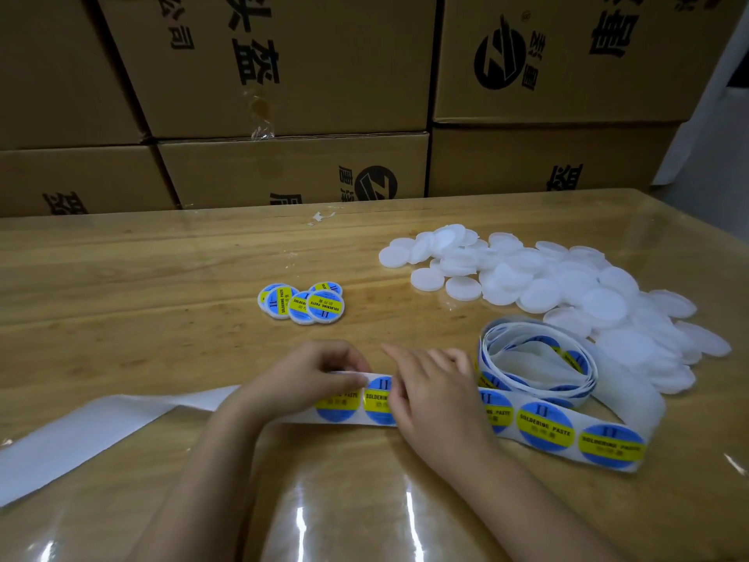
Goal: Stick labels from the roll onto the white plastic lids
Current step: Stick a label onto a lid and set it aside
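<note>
Now, left grip (308,379) pinches label strip (514,429), right grip (429,393) pinches label (380,399) (lids (567,285) piled)

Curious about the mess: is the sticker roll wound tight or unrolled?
Partly unrolled: a loose coil sits beside the white lids; its label strip lies flat on the table.

Roll (537,367): a loose coil of white backing with round blue-and-yellow labels (545,425), its strip (101,423) unwound flat to the left. Plain white lids (587,294) lie heaped just behind the roll. A few labelled lids (302,302) overlap well to its left.
</note>
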Demonstrator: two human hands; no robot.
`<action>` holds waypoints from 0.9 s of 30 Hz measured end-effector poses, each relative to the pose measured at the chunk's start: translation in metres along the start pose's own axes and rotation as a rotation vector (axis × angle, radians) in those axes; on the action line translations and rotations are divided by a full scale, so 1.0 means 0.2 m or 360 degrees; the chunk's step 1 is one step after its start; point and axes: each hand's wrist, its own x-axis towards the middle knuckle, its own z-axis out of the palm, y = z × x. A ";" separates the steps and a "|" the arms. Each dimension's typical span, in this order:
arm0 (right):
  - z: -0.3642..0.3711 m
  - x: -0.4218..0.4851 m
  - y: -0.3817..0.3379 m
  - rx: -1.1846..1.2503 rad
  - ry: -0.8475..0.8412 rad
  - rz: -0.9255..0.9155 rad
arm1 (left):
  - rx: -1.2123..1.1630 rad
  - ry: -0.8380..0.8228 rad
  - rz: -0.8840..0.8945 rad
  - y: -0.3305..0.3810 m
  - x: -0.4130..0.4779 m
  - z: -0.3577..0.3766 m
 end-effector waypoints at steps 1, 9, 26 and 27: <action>0.00 0.00 0.01 -0.0012 -0.0002 0.0025 | -0.0064 0.0048 -0.0013 -0.01 0.01 0.01; -0.01 0.02 0.03 -0.0007 -0.0254 0.0112 | -0.0179 0.0085 -0.0113 -0.06 0.06 0.09; 0.01 0.00 0.00 0.0016 -0.0187 -0.0109 | 0.1019 0.0472 0.0190 0.06 0.48 0.15; 0.01 0.00 0.01 0.0010 -0.0195 -0.0112 | 0.1126 0.0414 0.0204 0.07 0.55 0.17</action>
